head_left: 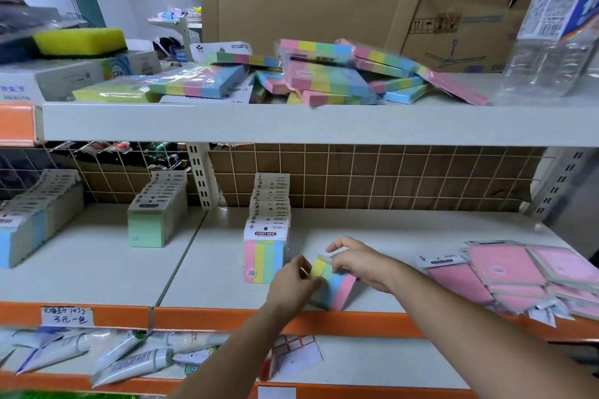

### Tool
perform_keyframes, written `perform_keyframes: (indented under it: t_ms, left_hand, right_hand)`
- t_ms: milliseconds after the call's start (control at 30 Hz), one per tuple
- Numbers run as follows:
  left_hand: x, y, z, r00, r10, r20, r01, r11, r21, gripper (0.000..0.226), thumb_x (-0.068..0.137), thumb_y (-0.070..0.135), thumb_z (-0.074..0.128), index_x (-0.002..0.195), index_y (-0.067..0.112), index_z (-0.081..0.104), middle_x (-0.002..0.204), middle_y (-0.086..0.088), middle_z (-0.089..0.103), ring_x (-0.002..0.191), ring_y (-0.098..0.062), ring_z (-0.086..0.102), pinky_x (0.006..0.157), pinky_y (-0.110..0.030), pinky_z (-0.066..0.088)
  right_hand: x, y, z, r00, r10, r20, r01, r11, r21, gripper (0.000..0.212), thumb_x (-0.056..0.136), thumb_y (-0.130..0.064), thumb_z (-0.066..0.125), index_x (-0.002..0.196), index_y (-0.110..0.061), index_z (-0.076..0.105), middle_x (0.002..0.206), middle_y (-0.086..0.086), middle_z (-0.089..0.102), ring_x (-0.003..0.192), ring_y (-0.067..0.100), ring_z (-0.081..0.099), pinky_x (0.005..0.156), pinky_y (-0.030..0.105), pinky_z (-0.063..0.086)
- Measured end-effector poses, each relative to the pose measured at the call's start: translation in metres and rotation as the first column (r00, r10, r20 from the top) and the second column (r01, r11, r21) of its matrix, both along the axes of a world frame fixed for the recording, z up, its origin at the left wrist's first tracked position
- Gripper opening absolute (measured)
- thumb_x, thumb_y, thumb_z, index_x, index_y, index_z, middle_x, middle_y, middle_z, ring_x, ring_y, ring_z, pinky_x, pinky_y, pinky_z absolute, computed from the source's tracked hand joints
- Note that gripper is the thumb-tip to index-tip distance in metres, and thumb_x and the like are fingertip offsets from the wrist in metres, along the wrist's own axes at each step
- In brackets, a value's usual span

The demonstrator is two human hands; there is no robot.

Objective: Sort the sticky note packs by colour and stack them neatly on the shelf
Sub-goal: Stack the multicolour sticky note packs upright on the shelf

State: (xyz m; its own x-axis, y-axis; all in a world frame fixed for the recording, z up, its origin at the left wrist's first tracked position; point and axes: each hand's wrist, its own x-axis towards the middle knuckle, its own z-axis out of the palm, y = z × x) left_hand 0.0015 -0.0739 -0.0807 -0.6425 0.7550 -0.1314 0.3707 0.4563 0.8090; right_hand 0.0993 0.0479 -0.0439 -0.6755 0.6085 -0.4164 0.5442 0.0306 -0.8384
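- I see both hands on one rainbow-striped sticky note pack in clear film (pixel 332 282), which stands tilted on the front of the middle white shelf (pixel 97 272), just above its orange edge strip (pixel 207 317).
- My left hand (pixel 293 282) pinches the pack's yellow end with curled fingers; my right hand (pixel 359 264) curls over its top edge from the other side. Both are clamped on the pack.
- The relation that matters: the upright row of matching rainbow-striped packs with white header cards (pixel 267 236) stands just to the left of the left hand and runs back from it towards the wire grid. The front pack of that row nearly touches the left hand's knuckles.
- The held pack's long axis runs left to right and slopes down towards the right hand, with the stripes crossing it. I judge it must be turned upright, stripes vertical, to sit flush at the row's front.
- The left hand is the nearer one to the row, so I expect it to guide while the right steadies.
- The film looks glossy and slippery; the paper block under it is stiff and square-edged, so it should stand on its own.
- To the right of the right hand lies a loose heap of flat pink packs (pixel 505 272).
- Above both hands, on the upper shelf, is an untidy pile of rainbow packs (pixel 324 74), unsorted by my reading.
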Motion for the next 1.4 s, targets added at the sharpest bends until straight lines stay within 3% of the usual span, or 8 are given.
perform_keyframes:
  t_ms: [333, 467, 667, 800, 933, 1100, 1267, 1400]
  left_hand:
    - [0.01, -0.009, 0.019, 0.863, -0.101, 0.495, -0.046, 0.96, 0.277, 0.024, 0.092, -0.001, 0.052, 0.112, 0.005, 0.064, 0.085, 0.002, 0.066, 0.062, 0.005, 0.059, 0.055, -0.007, 0.041]
    - [0.009, -0.013, 0.02, 0.831, -0.082, 0.551, -0.069, 0.966, 0.247, 0.026, 0.095, 0.002, 0.051, 0.115, 0.01, 0.064, 0.097, -0.005, 0.066, 0.078, -0.012, 0.058, 0.051, -0.014, 0.048]
    - [-0.001, -0.021, 0.013, 0.82, -0.073, 0.568, -0.077, 0.969, 0.235, 0.024, 0.095, 0.006, 0.049, 0.1, 0.021, 0.066, 0.087, 0.002, 0.065, 0.072, -0.014, 0.056, 0.048, -0.016, 0.043]
    - [-0.009, -0.03, 0.013, 0.872, -0.103, 0.478, -0.034, 0.962, 0.27, 0.032, 0.091, -0.001, 0.049, 0.107, 0.022, 0.065, 0.094, 0.006, 0.069, 0.081, -0.01, 0.06, 0.059, -0.014, 0.046]
    - [-0.027, -0.043, 0.004, 0.986, -0.012, 0.167, -0.018, 0.984, 0.179, 0.022, 0.088, 0.005, 0.052, 0.103, 0.02, 0.057, 0.083, -0.002, 0.061, 0.071, -0.016, 0.055, 0.063, -0.026, 0.049]
    - [-0.048, -0.053, 0.0, 0.987, 0.068, -0.144, -0.047, 0.989, 0.143, 0.015, 0.09, 0.013, 0.052, 0.103, 0.021, 0.049, 0.086, -0.006, 0.061, 0.08, -0.027, 0.058, 0.069, -0.036, 0.046]
    - [-0.067, -0.057, 0.001, 0.959, 0.137, -0.248, -0.1, 0.983, 0.156, 0.036, 0.091, 0.016, 0.053, 0.126, 0.019, 0.048, 0.108, -0.007, 0.056, 0.097, -0.027, 0.056, 0.078, -0.034, 0.045]
    - [-0.078, -0.057, -0.002, 0.953, 0.136, -0.269, -0.1, 0.985, 0.143, 0.035, 0.091, 0.017, 0.054, 0.125, 0.019, 0.046, 0.112, -0.005, 0.055, 0.099, -0.026, 0.056, 0.076, -0.034, 0.046]
  right_hand:
    - [-0.003, -0.002, 0.005, 0.993, -0.02, -0.12, 0.03, 0.997, 0.078, 0.038, 0.076, 0.018, 0.051, 0.102, -0.009, 0.054, 0.094, 0.007, 0.057, 0.081, 0.015, 0.055, 0.058, 0.017, 0.045]
    - [0.003, 0.0, 0.004, 0.99, -0.057, -0.126, 0.067, 0.995, 0.072, 0.037, 0.074, 0.01, 0.061, 0.105, -0.011, 0.058, 0.098, 0.009, 0.059, 0.078, 0.015, 0.057, 0.06, 0.018, 0.047]
    - [0.017, -0.011, -0.015, 0.958, 0.106, 0.266, -0.158, 0.971, 0.182, 0.018, 0.073, 0.005, 0.061, 0.076, -0.012, 0.06, 0.061, 0.003, 0.056, 0.05, 0.012, 0.052, 0.047, 0.019, 0.042]
    - [0.008, -0.026, -0.026, 0.96, 0.074, 0.268, -0.146, 0.955, 0.258, 0.015, 0.077, 0.005, 0.056, 0.073, -0.009, 0.061, 0.057, 0.006, 0.061, 0.044, 0.008, 0.058, 0.045, 0.017, 0.046]
    - [-0.01, -0.04, -0.03, 0.969, 0.084, 0.234, -0.153, 0.943, 0.296, 0.007, 0.082, -0.002, 0.058, 0.078, -0.007, 0.062, 0.061, 0.007, 0.063, 0.049, 0.01, 0.06, 0.049, 0.017, 0.049]
    - [-0.035, -0.063, -0.033, 0.979, 0.077, 0.19, -0.147, 0.912, 0.383, 0.011, 0.087, -0.01, 0.057, 0.077, -0.013, 0.061, 0.066, 0.006, 0.066, 0.052, 0.009, 0.06, 0.051, 0.015, 0.047]
    - [-0.064, -0.082, -0.037, 0.985, -0.029, 0.168, -0.063, 0.852, 0.519, 0.026, 0.083, -0.016, 0.057, 0.106, -0.013, 0.066, 0.096, 0.012, 0.073, 0.092, 0.028, 0.068, 0.076, 0.031, 0.053]
    - [-0.078, -0.089, -0.037, 0.973, -0.105, 0.204, -0.037, 0.806, 0.59, 0.035, 0.087, -0.017, 0.055, 0.121, -0.017, 0.058, 0.112, 0.014, 0.066, 0.105, 0.03, 0.062, 0.079, 0.031, 0.048]
